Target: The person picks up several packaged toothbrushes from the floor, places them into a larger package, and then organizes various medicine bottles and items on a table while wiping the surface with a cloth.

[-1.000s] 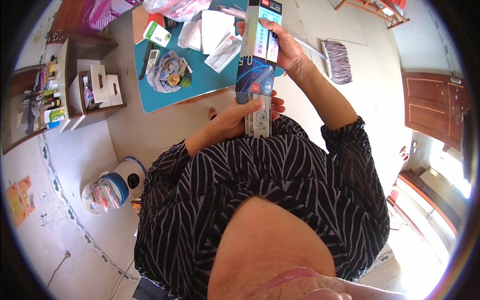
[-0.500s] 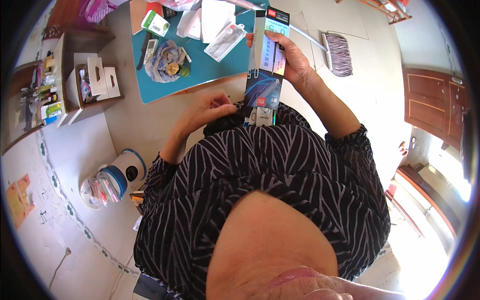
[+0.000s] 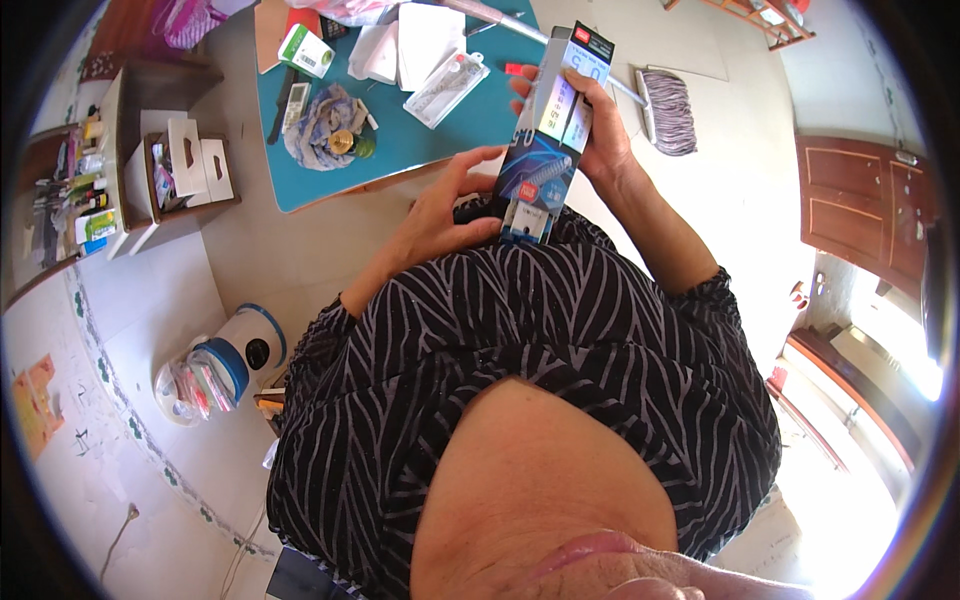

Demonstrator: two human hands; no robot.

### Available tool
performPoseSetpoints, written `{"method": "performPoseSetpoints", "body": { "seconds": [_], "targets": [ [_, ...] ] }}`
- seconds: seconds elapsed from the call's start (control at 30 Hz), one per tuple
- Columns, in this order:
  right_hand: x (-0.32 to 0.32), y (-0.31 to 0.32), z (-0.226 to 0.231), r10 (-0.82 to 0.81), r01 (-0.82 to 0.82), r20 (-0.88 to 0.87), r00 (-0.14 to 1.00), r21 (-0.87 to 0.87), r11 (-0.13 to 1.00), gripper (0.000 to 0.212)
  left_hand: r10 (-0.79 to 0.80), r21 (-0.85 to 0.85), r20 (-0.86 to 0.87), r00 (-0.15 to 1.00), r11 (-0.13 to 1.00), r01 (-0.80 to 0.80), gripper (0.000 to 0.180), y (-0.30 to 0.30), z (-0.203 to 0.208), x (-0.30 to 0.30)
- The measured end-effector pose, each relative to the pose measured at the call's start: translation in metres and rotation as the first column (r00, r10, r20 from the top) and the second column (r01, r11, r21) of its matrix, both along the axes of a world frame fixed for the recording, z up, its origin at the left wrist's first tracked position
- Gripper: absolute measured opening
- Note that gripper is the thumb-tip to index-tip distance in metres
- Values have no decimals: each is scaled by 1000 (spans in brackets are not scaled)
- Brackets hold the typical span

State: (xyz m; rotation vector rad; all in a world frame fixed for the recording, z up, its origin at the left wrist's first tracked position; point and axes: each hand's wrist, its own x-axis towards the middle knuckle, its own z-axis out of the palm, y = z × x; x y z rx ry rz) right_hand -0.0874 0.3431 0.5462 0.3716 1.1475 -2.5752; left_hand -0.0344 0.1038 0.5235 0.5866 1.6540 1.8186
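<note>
A long carton (image 3: pixel 545 140), dark with a shiny pale panel and a pen-like picture on it, leans slightly to the right in front of my body. My right hand (image 3: pixel 603 125) grips its upper part, thumb on the front and fingers behind. Packed items (image 3: pixel 527 222), white and blue, show at the carton's lower end; I cannot make out what they are. Beside that end, my left hand (image 3: pixel 447 215) has its thumb and fingers spread apart, close to the carton's left side. Whether its fingertips touch the carton is unclear.
On the blue-green table (image 3: pixel 400 155) ahead lie a clear plastic case (image 3: pixel 447 92), white packets (image 3: pixel 430 45), a green-and-white box (image 3: pixel 306 50) and a crumpled cloth (image 3: pixel 318 130). A mop (image 3: pixel 668 110) lies on the floor to the right. Shelves (image 3: pixel 125 150) stand at left.
The carton has tilted, its top swinging right, with my right hand still on it. My left hand has moved right toward its lower end and its fingers have spread.
</note>
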Motion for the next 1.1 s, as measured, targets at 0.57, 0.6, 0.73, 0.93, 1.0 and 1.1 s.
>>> {"method": "performPoseSetpoints", "body": {
  "seconds": [0.57,0.6,0.73,0.93,1.0,1.1],
  "targets": [
    [-77,7,3,-223,221,-26,974,-62,973,42,211,114,-129,969,974,-197,60,29,28,-63],
    [-78,9,3,-216,213,-35,976,-64,975,43,203,120,-144,969,975,-186,61,28,27,-64],
    [-81,8,21,-247,246,-83,965,-23,969,47,228,265,-158,961,947,-181,63,28,25,-66],
    [-90,10,25,-252,254,-139,958,-8,967,50,192,109,-137,972,978,-178,60,23,31,-78],
    [-91,6,30,-253,255,-150,956,-4,967,48,231,94,-153,961,971,-219,57,25,31,-81],
    [-91,1,38,-246,251,-152,957,14,968,45,284,27,-182,942,959,-284,55,26,39,-82]
  ]
}}
